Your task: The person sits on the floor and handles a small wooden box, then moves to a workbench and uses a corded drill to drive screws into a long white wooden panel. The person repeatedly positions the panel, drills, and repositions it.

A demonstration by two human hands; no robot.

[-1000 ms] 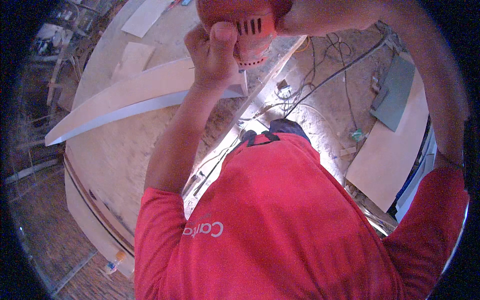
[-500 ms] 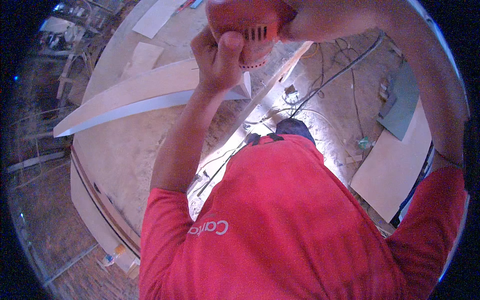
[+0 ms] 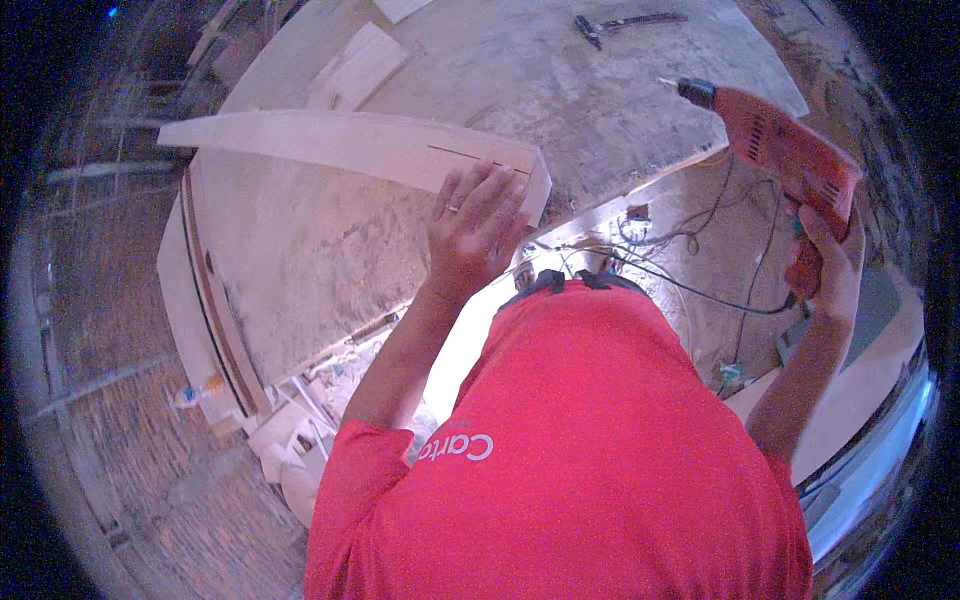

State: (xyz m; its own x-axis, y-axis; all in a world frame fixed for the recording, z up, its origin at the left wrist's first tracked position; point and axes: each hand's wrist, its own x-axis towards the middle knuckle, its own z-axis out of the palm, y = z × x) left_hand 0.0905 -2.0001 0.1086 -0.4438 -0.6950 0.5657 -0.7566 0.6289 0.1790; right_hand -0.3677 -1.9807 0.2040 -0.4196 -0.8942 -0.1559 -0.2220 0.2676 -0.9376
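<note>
My right hand (image 3: pixel 838 262) is closed round the handle of a red electric drill (image 3: pixel 775 140), held up at the right. The drill points left over the table's edge, with a thin bit (image 3: pixel 667 83) in its black chuck. My left hand (image 3: pixel 476 228) lies with fingers stretched on the near right end of a long, curved, pale wooden piece (image 3: pixel 330 142), a ring on one finger. That piece tapers toward the far left and rests on a large worn worktable (image 3: pixel 320 260). A dark line shows on its top beside my fingers.
A hammer (image 3: pixel 620 26) lies at the table's far side. A flat pale board (image 3: pixel 365 62) rests behind the curved piece. Dark cables (image 3: pixel 690 275) tangle over the floor to the right, near panels (image 3: pixel 870 400). Wooden strips (image 3: pixel 222 300) lie along the table's left edge.
Both hands were together at the drill, high in view. The drill has since moved right and down in my right hand, while my left has let go and come down onto the wooden piece.
</note>
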